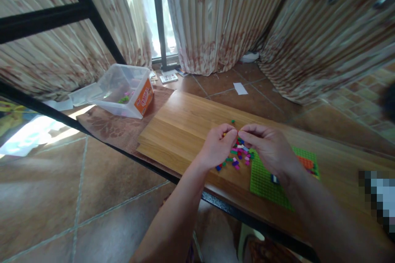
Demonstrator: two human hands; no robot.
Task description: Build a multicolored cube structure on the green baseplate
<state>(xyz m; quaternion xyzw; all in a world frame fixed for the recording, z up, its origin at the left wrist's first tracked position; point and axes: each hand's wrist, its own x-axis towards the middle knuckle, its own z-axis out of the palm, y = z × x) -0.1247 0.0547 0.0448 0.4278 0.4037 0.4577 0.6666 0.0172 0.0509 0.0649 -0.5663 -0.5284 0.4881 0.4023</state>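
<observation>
"Reading the clock from the fingertips, where are the edges?"

"The wooden tabletop (179, 119) runs out toward nine and ten, meeting a brown patterned mat (105, 127). Its far edge passes at twelve; a black frame bar (228, 208) follows the near edge at six."

"And the hands?"

"Left hand (218, 144) and right hand (271, 148) meet tip to tip, thumb against forefinger on each, pinching a tiny reddish piece (238, 132). Its shape is too small to make out."

"The loose toy bricks (240, 146)?"

"Scattered at six, just below the fingers and partly hidden by them. One small green brick (233, 121) sits apart at twelve."

"Anything in the way?"

"The green studded baseplate (262, 181) lies at five, and the right forearm crosses over it. Orange bricks (305, 162) show on its far side. A clear plastic box (137, 111) with an orange label stands at ten, on the mat."
</observation>
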